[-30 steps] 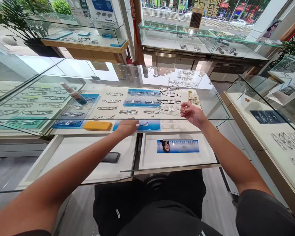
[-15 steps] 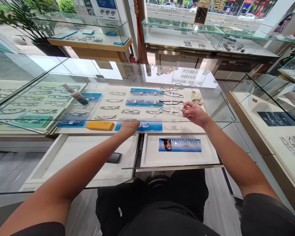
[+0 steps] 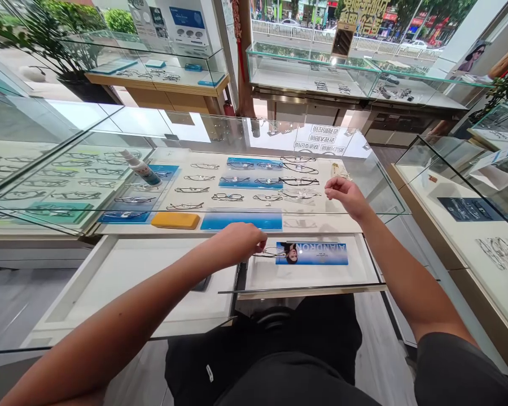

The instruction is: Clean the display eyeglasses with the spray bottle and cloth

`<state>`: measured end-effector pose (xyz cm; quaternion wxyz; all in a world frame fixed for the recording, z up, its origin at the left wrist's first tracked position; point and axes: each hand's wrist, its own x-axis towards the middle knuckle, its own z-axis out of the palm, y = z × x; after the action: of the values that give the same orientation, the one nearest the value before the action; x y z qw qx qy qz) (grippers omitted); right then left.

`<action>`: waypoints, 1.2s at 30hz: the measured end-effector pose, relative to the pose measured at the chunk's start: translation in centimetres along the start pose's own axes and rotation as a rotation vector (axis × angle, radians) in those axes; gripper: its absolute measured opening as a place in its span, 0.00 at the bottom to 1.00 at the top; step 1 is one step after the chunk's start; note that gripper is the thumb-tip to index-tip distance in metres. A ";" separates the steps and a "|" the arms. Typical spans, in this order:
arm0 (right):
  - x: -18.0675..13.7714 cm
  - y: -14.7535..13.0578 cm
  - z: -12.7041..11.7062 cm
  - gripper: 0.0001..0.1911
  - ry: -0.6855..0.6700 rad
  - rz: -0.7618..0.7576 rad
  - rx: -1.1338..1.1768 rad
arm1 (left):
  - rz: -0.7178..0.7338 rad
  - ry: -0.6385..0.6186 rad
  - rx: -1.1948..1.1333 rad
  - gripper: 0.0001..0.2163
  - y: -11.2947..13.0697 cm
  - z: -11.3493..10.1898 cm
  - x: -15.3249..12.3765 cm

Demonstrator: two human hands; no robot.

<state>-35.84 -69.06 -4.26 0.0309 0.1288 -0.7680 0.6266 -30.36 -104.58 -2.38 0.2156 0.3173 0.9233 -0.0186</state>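
Note:
My left hand (image 3: 239, 242) is closed on a thin-framed pair of glasses (image 3: 270, 252), held over the pulled-out white drawer tray (image 3: 313, 275) just left of the blue brand card (image 3: 311, 254). My right hand (image 3: 347, 194) reaches in under the glass top of the display case (image 3: 376, 186), its fingers curled near a clear pair of glasses (image 3: 298, 194) at the right end of the rows. Whether it grips them is not plain. Several more frames (image 3: 226, 197) lie in rows on the white display tray, and a blue mat (image 3: 241, 220) lies bare at the front.
A spray bottle (image 3: 141, 167) and a yellow case (image 3: 175, 220) rest on the left of the display. A dark case (image 3: 201, 283) lies in the left drawer (image 3: 122, 270). Glass counters with more glasses stand on both sides and behind.
My left hand drew back from the blue mat with a pair of glasses and now holds it over the drawer tray. My right hand stayed by the clear frames, shifting slightly.

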 end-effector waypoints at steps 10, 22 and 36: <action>1.1 -1.1 4.2 0.13 -0.002 -0.332 -0.974 | -0.337 0.521 0.151 0.17 -3.8 -3.5 -2.5; 5.8 -1.4 5.2 0.09 -0.191 -0.267 -1.179 | -0.297 0.511 0.173 0.16 -6.3 -2.1 0.0; 10.4 0.3 4.1 0.08 -0.244 -0.259 -1.169 | -0.289 0.581 0.044 0.14 -6.9 -1.6 0.2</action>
<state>-45.52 -74.60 -3.24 0.0843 0.2537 -0.9608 0.0731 -35.26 -109.71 -1.76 -0.0685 0.1796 0.9811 0.0225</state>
